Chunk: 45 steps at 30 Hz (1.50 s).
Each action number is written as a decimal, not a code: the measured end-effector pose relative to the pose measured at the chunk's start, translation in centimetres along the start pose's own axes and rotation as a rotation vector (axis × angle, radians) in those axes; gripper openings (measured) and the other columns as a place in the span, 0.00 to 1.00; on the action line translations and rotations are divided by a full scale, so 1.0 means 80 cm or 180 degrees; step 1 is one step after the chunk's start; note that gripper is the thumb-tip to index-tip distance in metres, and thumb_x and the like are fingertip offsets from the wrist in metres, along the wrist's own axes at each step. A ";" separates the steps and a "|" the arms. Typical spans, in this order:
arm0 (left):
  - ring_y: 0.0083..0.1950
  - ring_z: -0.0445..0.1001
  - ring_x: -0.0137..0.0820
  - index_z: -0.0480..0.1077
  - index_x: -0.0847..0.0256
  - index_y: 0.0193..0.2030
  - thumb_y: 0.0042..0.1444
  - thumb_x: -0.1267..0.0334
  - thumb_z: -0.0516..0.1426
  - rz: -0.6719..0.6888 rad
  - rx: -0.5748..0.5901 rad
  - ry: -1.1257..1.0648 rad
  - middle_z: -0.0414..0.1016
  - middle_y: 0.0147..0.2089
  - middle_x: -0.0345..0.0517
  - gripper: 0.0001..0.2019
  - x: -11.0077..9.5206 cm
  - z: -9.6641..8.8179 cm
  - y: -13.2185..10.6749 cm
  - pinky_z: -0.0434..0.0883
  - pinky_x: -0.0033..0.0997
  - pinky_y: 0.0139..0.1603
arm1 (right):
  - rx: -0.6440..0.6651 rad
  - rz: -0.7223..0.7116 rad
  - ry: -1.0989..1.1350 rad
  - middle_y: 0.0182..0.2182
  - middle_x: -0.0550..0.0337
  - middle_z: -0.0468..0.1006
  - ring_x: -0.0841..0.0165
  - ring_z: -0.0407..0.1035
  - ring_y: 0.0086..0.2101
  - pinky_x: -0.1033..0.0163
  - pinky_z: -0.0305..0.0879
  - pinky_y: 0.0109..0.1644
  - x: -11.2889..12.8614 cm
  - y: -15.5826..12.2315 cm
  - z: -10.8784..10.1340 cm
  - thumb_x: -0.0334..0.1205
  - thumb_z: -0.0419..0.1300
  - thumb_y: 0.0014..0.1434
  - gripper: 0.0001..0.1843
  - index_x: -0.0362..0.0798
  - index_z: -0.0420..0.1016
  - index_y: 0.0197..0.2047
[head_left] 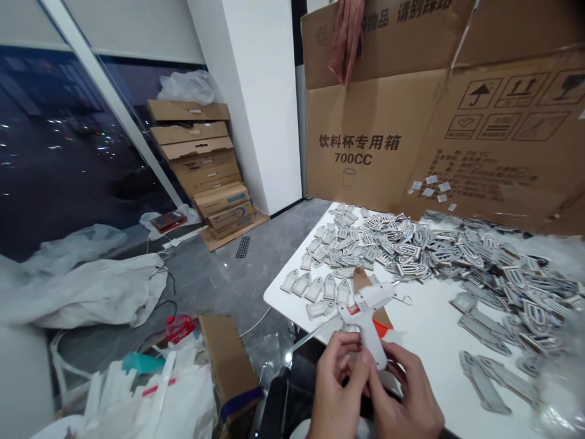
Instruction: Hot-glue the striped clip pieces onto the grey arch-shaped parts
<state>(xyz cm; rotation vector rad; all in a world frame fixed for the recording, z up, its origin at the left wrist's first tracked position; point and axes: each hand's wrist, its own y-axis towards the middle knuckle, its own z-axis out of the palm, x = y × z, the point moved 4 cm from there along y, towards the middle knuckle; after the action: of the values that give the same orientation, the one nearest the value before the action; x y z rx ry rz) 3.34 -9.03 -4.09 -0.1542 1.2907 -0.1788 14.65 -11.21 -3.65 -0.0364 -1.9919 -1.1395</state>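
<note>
A white hot glue gun [371,305] rests at the near edge of the table, its nozzle pointing to the right. A translucent glue stick [314,335] sticks out of its back end. Under the gun lies a brown piece of card [361,278]. My left hand [339,381] and my right hand [404,390] meet in front of the gun's handle, fingers bent and fingertips pressed together. Whatever they pinch is hidden behind the fingers. Grey boat-shaped pieces [315,288] lie in loose rows beyond the gun, on the left side of the table.
A large heap of similar pieces [439,247] covers the back and right of the white table [425,329]. Clear plastic [564,372] lies at right. Tall cardboard [379,110] stands behind. At lower left are an open carton [228,366] and a red bottle [178,328].
</note>
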 end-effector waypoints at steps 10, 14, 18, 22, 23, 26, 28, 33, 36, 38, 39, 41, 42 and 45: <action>0.29 0.70 0.25 0.79 0.61 0.58 0.44 0.41 0.76 -0.0021 -0.1619 -0.0661 0.80 0.38 0.44 0.38 -0.025 -0.109 -0.007 0.66 0.23 0.28 | 0.0969 -0.0161 0.0972 0.42 0.53 0.78 0.64 0.76 0.43 0.61 0.76 0.48 0.079 -0.003 0.098 0.31 0.60 0.72 0.07 0.47 0.75 0.52; 0.37 0.77 0.31 0.80 0.62 0.50 0.43 0.44 0.75 0.0183 -0.2145 -0.0491 0.81 0.42 0.46 0.32 -0.046 -0.156 0.005 0.70 0.25 0.31 | 0.1376 -0.0220 0.0949 0.38 0.54 0.77 0.62 0.76 0.40 0.59 0.75 0.43 0.104 -0.019 0.148 0.35 0.56 0.75 0.05 0.47 0.73 0.50; 0.41 0.81 0.34 0.79 0.63 0.46 0.50 0.44 0.71 0.0543 -0.2445 0.0082 0.82 0.43 0.47 0.26 -0.064 -0.197 0.021 0.77 0.30 0.41 | 0.1804 -0.0405 0.0824 0.44 0.50 0.79 0.59 0.77 0.43 0.56 0.77 0.46 0.128 -0.029 0.180 0.35 0.53 0.74 0.12 0.46 0.73 0.57; 0.39 0.80 0.36 0.78 0.64 0.48 0.48 0.43 0.70 0.0781 -0.2738 0.0534 0.83 0.40 0.48 0.29 -0.078 -0.239 0.033 0.76 0.32 0.38 | 0.2349 -0.0723 0.0566 0.48 0.51 0.81 0.58 0.76 0.47 0.52 0.77 0.52 0.134 -0.026 0.202 0.35 0.58 0.72 0.16 0.48 0.73 0.61; 0.39 0.80 0.36 0.79 0.65 0.47 0.48 0.42 0.70 0.0881 -0.2791 0.0681 0.83 0.40 0.48 0.29 -0.083 -0.248 0.035 0.76 0.32 0.38 | 0.2462 -0.0822 0.0466 0.50 0.50 0.82 0.56 0.75 0.50 0.50 0.76 0.55 0.131 -0.022 0.207 0.36 0.58 0.72 0.16 0.48 0.73 0.61; 0.34 0.78 0.33 0.79 0.65 0.44 0.51 0.40 0.68 0.1206 -0.2874 0.1198 0.82 0.36 0.47 0.27 -0.101 -0.268 0.039 0.74 0.31 0.37 | 0.2754 -0.1220 0.0188 0.61 0.45 0.79 0.49 0.68 0.64 0.39 0.64 0.69 0.113 -0.011 0.223 0.38 0.57 0.74 0.18 0.45 0.73 0.64; 0.29 0.73 0.30 0.79 0.65 0.44 0.53 0.40 0.67 0.1400 -0.2887 0.1582 0.82 0.35 0.46 0.26 -0.110 -0.276 0.041 0.72 0.29 0.34 | 0.2930 -0.1483 0.0038 0.66 0.44 0.76 0.46 0.63 0.69 0.33 0.52 0.75 0.096 -0.003 0.231 0.39 0.56 0.75 0.21 0.43 0.71 0.68; 0.27 0.71 0.29 0.79 0.61 0.44 0.60 0.42 0.64 0.1795 -0.2796 0.2610 0.78 0.31 0.40 0.22 -0.118 -0.277 0.046 0.70 0.29 0.34 | 0.3251 -0.1933 -0.0205 0.68 0.47 0.75 0.50 0.62 0.70 0.34 0.47 0.77 0.058 0.013 0.235 0.40 0.52 0.78 0.22 0.45 0.70 0.71; 0.27 0.70 0.30 0.80 0.60 0.44 0.65 0.45 0.62 0.1979 -0.2624 0.3209 0.71 0.25 0.35 0.19 -0.115 -0.270 0.048 0.68 0.29 0.36 | 0.3322 -0.2084 -0.0288 0.70 0.47 0.73 0.52 0.60 0.71 0.38 0.49 0.77 0.044 0.017 0.230 0.41 0.49 0.80 0.24 0.44 0.69 0.72; 0.27 0.71 0.30 0.80 0.59 0.44 0.68 0.47 0.60 0.2104 -0.2428 0.3563 0.71 0.25 0.36 0.16 -0.113 -0.264 0.050 0.68 0.30 0.36 | 0.3324 -0.2137 -0.0344 0.70 0.47 0.72 0.52 0.60 0.72 0.39 0.50 0.77 0.038 0.018 0.225 0.42 0.48 0.80 0.25 0.42 0.69 0.72; 0.29 0.72 0.30 0.79 0.58 0.44 0.70 0.49 0.59 0.2177 -0.2288 0.3738 0.74 0.27 0.37 0.15 -0.112 -0.261 0.052 0.69 0.30 0.37 | 0.3313 -0.2155 -0.0371 0.71 0.47 0.72 0.52 0.60 0.72 0.40 0.50 0.77 0.036 0.019 0.222 0.43 0.47 0.80 0.25 0.42 0.69 0.72; 0.34 0.76 0.32 0.79 0.57 0.45 0.73 0.53 0.56 0.2365 -0.1944 0.4093 0.79 0.34 0.41 0.13 -0.112 -0.256 0.057 0.70 0.31 0.41 | 0.3280 -0.2182 -0.0418 0.71 0.48 0.72 0.52 0.60 0.72 0.41 0.50 0.77 0.031 0.021 0.215 0.44 0.47 0.80 0.26 0.42 0.69 0.73; 0.37 0.77 0.33 0.79 0.57 0.46 0.74 0.54 0.56 0.2476 -0.1752 0.4268 0.81 0.38 0.43 0.13 -0.112 -0.253 0.061 0.70 0.32 0.43 | 0.3257 -0.2191 -0.0439 0.71 0.48 0.72 0.52 0.60 0.72 0.42 0.50 0.77 0.028 0.022 0.211 0.45 0.47 0.80 0.26 0.42 0.69 0.73; 0.42 0.78 0.37 0.78 0.59 0.51 0.75 0.57 0.54 0.2802 -0.1241 0.4760 0.83 0.42 0.47 0.12 -0.112 -0.246 0.072 0.69 0.35 0.44 | 0.3173 -0.2178 -0.0500 0.71 0.51 0.72 0.54 0.61 0.72 0.43 0.48 0.78 0.019 0.026 0.198 0.47 0.48 0.80 0.27 0.43 0.69 0.73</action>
<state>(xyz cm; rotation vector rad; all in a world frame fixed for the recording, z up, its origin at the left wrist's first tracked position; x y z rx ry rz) -17.69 -1.78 -2.23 0.3053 2.7274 0.8951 4.40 1.01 -5.17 1.1597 -2.5881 -0.3804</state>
